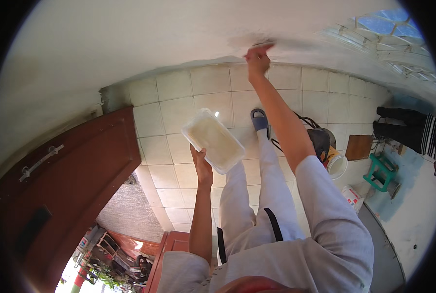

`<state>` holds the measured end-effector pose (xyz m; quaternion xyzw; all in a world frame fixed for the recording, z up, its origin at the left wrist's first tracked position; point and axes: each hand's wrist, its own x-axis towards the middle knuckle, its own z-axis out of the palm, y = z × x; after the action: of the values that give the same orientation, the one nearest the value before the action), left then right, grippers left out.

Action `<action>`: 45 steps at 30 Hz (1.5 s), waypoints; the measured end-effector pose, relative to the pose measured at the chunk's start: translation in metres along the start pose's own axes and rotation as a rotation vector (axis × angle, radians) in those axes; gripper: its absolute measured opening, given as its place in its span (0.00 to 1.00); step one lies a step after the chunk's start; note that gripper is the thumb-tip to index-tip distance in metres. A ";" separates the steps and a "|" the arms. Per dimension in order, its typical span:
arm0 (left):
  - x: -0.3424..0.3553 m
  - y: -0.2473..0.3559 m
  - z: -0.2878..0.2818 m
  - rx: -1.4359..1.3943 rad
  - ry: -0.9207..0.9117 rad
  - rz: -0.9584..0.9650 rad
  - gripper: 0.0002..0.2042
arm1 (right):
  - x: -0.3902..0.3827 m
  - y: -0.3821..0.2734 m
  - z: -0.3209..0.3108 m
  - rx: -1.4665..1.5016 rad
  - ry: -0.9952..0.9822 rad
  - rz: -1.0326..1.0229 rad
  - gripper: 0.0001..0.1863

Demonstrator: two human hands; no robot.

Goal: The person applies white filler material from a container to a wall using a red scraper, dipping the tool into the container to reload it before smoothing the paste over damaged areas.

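Observation:
My left hand (201,163) grips a translucent rectangular plastic tub (213,139) of cream-coloured material from its left side, held over the tiled floor. My right hand (258,63), raised at the end of my outstretched arm, is closed on a red flat tool (262,49), blurred, which looks like a scraper. The tool is at the white wall (188,34), on a patch of rough grey marks. Whether its edge touches the surface is hard to tell.
A brown wooden door (66,180) stands at left. At right are a dark bulky item (320,144), a white bucket (337,166), a green stool (379,171), a brown board (359,146) and hanging dark clothing (403,129). A barred window (389,44) is at upper right.

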<state>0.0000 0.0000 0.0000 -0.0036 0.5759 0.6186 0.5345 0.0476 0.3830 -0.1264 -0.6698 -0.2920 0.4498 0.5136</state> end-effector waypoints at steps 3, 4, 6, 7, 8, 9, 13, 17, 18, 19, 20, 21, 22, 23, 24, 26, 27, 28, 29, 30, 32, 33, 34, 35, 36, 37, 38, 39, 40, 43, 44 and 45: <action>-0.019 -0.011 -0.003 0.021 0.057 -0.017 0.40 | -0.042 -0.034 0.024 -0.025 0.092 0.065 0.10; -0.020 -0.015 0.012 0.009 0.028 -0.058 0.40 | -0.027 -0.029 0.022 -0.248 0.194 -0.071 0.11; -0.011 0.006 -0.006 0.042 0.067 -0.011 0.40 | -0.112 -0.080 0.065 -0.400 0.059 -0.174 0.10; -0.016 0.008 -0.008 0.043 0.089 -0.023 0.40 | -0.132 -0.082 0.051 -0.404 0.054 -0.169 0.10; -0.018 0.011 -0.008 0.045 0.099 -0.029 0.40 | -0.143 -0.089 0.036 -0.258 -0.154 -0.149 0.10; -0.017 0.012 -0.008 0.044 0.093 -0.023 0.40 | -0.148 -0.096 0.021 -0.108 -0.361 -0.132 0.11; -0.012 0.020 -0.014 0.063 0.067 0.002 0.41 | -0.132 -0.078 -0.039 -0.134 -0.285 -0.093 0.14; -0.011 0.007 -0.017 0.048 0.086 -0.017 0.40 | -0.044 -0.009 -0.041 -0.414 -0.114 0.006 0.17; -0.010 0.003 -0.015 0.055 0.078 -0.019 0.40 | -0.026 -0.005 -0.032 -0.276 -0.107 0.057 0.16; -0.009 -0.002 -0.011 0.053 0.058 -0.016 0.39 | -0.009 -0.003 -0.026 -0.137 -0.098 0.105 0.16; -0.009 -0.006 -0.009 0.055 0.039 -0.019 0.38 | -0.004 -0.007 -0.010 -0.124 -0.034 0.106 0.15; -0.009 -0.009 -0.004 0.062 0.027 -0.026 0.38 | -0.006 -0.017 0.010 -0.112 0.031 0.103 0.15; -0.010 -0.009 -0.005 0.035 0.030 -0.049 0.39 | -0.023 -0.027 0.028 -0.161 -0.002 0.017 0.15; -0.013 -0.008 -0.008 0.009 0.041 -0.069 0.40 | -0.047 -0.040 0.045 -0.209 -0.042 -0.065 0.15; -0.018 0.000 -0.016 0.023 0.072 -0.059 0.40 | -0.091 -0.061 0.060 -0.307 -0.133 -0.092 0.14; -0.024 0.016 -0.013 0.044 0.105 -0.043 0.40 | -0.147 -0.085 0.049 -0.401 -0.218 -0.134 0.13; -0.024 0.017 -0.012 0.043 0.100 -0.042 0.40 | -0.158 -0.087 0.036 -0.259 -0.303 -0.203 0.13; -0.024 0.017 -0.012 0.061 0.106 -0.047 0.40 | -0.165 -0.086 0.026 -0.117 -0.387 -0.272 0.13; -0.024 0.018 -0.013 0.079 0.116 -0.050 0.40 | -0.169 -0.084 0.015 -0.117 -0.390 -0.273 0.13; -0.024 0.019 -0.014 0.077 0.127 -0.041 0.40 | -0.167 -0.078 0.000 -0.105 -0.386 -0.239 0.13; -0.023 0.017 -0.017 0.054 0.109 -0.038 0.39 | -0.145 -0.049 -0.028 -0.141 -0.324 -0.160 0.14; -0.023 0.014 -0.017 0.038 0.089 -0.037 0.39 | -0.117 -0.023 -0.037 -0.211 -0.234 -0.126 0.14; -0.023 0.009 -0.019 0.032 0.094 -0.034 0.39 | -0.091 0.002 -0.043 -0.277 -0.151 -0.085 0.15; -0.020 0.001 -0.017 0.023 0.078 -0.036 0.39 | -0.054 0.019 -0.048 -0.368 -0.025 -0.066 0.16; -0.018 -0.005 -0.013 0.017 0.061 -0.040 0.39 | -0.019 0.025 -0.051 -0.354 0.048 -0.060 0.16; -0.019 -0.006 -0.015 0.020 0.070 -0.037 0.39 | -0.012 0.022 -0.044 -0.335 0.102 -0.040 0.16; -0.020 -0.008 -0.015 0.012 0.088 -0.043 0.39 | -0.011 0.021 -0.033 -0.334 0.099 -0.036 0.16; -0.023 -0.007 -0.022 0.011 0.123 -0.046 0.39 | -0.027 0.003 -0.008 -0.256 0.107 -0.033 0.15; -0.024 -0.010 -0.027 0.004 0.129 -0.051 0.39 | -0.040 -0.011 0.012 -0.180 0.127 -0.040 0.15; -0.031 -0.005 -0.028 0.009 0.142 -0.070 0.39 | -0.106 -0.050 0.049 -0.202 -0.016 -0.141 0.13; -0.032 -0.004 -0.024 0.007 0.132 -0.074 0.39 | -0.122 -0.056 0.050 -0.282 -0.060 -0.233 0.13; -0.034 -0.001 -0.025 0.030 0.128 -0.060 0.39 | -0.146 -0.067 0.048 -0.152 -0.176 -0.298 0.12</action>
<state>-0.0002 -0.0403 0.0118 -0.0525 0.6178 0.5919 0.5150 -0.0533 0.2993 -0.0222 -0.6139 -0.4651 0.4023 0.4950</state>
